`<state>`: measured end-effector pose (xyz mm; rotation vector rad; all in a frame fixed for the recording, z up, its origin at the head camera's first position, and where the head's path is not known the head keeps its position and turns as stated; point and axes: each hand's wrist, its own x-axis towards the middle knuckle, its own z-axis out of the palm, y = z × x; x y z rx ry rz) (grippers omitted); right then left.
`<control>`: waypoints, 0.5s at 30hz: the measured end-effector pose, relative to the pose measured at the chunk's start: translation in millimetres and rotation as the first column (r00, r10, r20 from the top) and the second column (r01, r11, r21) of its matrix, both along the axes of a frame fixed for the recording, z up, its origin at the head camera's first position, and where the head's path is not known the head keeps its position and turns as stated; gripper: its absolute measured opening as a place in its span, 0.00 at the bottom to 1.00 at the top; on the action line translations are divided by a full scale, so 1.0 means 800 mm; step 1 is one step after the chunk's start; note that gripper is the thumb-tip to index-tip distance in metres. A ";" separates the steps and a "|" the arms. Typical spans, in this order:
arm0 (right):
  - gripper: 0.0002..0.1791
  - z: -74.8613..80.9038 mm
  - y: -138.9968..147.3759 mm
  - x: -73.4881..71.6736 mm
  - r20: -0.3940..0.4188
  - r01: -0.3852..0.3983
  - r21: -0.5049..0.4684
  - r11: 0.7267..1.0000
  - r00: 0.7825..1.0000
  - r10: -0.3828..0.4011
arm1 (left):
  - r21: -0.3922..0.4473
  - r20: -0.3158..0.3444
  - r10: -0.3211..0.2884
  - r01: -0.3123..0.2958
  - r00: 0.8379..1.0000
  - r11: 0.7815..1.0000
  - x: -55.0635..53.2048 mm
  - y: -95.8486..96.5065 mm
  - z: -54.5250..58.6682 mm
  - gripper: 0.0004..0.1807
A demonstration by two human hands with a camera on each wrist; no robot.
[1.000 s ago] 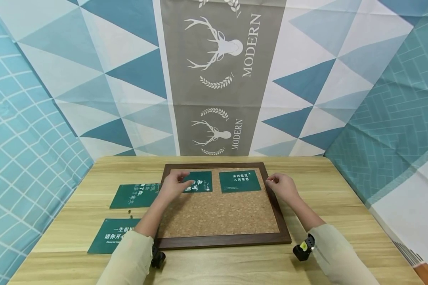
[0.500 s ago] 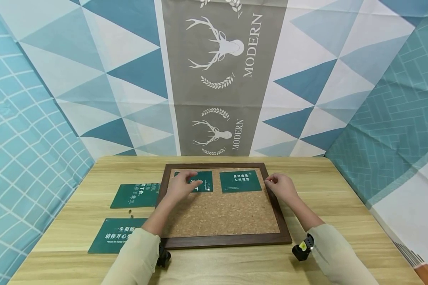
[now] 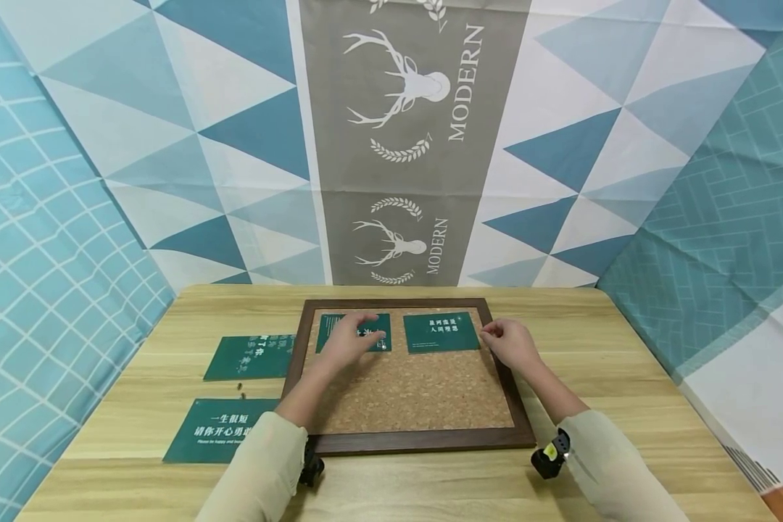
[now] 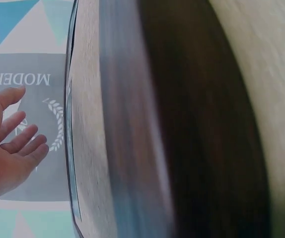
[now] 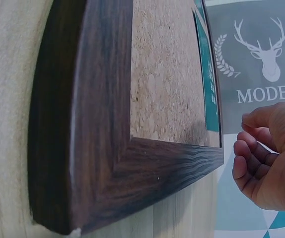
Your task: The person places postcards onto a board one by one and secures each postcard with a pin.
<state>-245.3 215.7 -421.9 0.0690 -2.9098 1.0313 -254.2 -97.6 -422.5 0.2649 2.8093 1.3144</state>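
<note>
My left hand (image 3: 349,341) hovers over the left green card (image 3: 327,330) on the cork board (image 3: 404,395), hiding part of the card's white lettering. In the left wrist view, the fingers of this hand are spread loosely and hold nothing. A second green card (image 3: 441,333) lies on the board's upper right. My right hand (image 3: 512,342) is by that card's right edge, over the brown wooden frame (image 3: 520,413). Its fingers curl and the thumb and a fingertip come together in the right wrist view; I cannot tell whether something tiny is between them.
On the wooden table (image 3: 561,304), left of the board, lie two more green cards: an upper one (image 3: 248,358) and a lower one (image 3: 218,433), partly behind my left sleeve. Small dark bits (image 3: 240,388) lie between them. A patterned cloth (image 3: 561,152) hangs behind the table.
My left hand has moved to the right across the left card, uncovering its left part. The right hand has shifted slightly left, toward the right card's edge.
</note>
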 end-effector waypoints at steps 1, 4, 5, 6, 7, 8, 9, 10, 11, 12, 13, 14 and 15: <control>0.10 0.000 -0.001 0.000 0.002 0.002 0.000 1.000 1.000 -0.002 | -0.005 -0.006 -0.002 0.002 1.000 1.000 -0.001 0.002 0.000 0.25; 0.11 -0.001 -0.002 -0.001 0.008 0.005 0.001 1.000 1.000 -0.005 | -0.008 -0.012 -0.010 0.010 1.000 1.000 -0.001 0.009 0.000 0.24; 0.11 -0.002 -0.003 -0.001 0.012 0.010 -0.002 1.000 1.000 -0.010 | -0.011 -0.010 -0.015 0.015 1.000 1.000 -0.001 0.011 0.000 0.24; 0.11 -0.002 -0.003 -0.001 0.012 0.011 -0.004 1.000 1.000 -0.011 | -0.015 -0.012 -0.024 0.023 1.000 1.000 -0.001 0.013 0.000 0.23; 0.11 -0.003 -0.003 -0.001 0.014 0.010 -0.008 1.000 1.000 -0.010 | -0.016 -0.011 -0.032 0.031 0.999 0.999 0.000 0.015 0.000 0.23; 0.11 -0.003 -0.004 -0.001 0.015 0.009 -0.012 1.000 1.000 -0.009 | -0.024 -0.012 -0.040 0.040 0.999 0.999 0.000 0.017 0.000 0.23; 0.11 -0.003 -0.004 -0.001 0.017 0.007 -0.017 1.000 1.000 -0.007 | -0.028 -0.012 -0.047 0.046 0.999 0.999 0.000 0.018 0.000 0.23; 0.11 -0.003 -0.004 -0.001 0.019 0.004 -0.022 1.000 1.000 -0.004 | -0.029 -0.015 -0.054 0.054 0.998 0.998 0.000 0.020 0.000 0.23; 0.11 -0.003 -0.005 -0.001 0.020 0.002 -0.024 1.000 1.000 -0.002 | -0.027 -0.017 -0.063 0.063 0.998 0.998 0.000 0.022 0.000 0.23; 0.10 -0.003 -0.005 -0.001 0.021 0.001 -0.025 1.000 1.000 0.000 | -0.025 -0.022 -0.069 0.069 0.997 0.997 0.000 0.023 -0.001 0.23; 0.11 -0.004 -0.005 -0.001 0.020 -0.005 -0.023 1.000 1.000 0.006 | -0.028 -0.026 -0.075 0.074 0.997 0.997 0.000 0.025 -0.001 0.23; 0.11 -0.004 -0.005 -0.001 0.021 -0.009 -0.022 1.000 1.000 0.010 | -0.031 -0.028 -0.079 0.078 0.996 0.996 0.000 0.027 -0.002 0.24; 0.11 -0.004 -0.005 -0.001 0.021 -0.011 -0.020 1.000 1.000 0.012 | -0.033 -0.030 -0.085 0.084 0.996 0.996 0.001 0.029 -0.002 0.24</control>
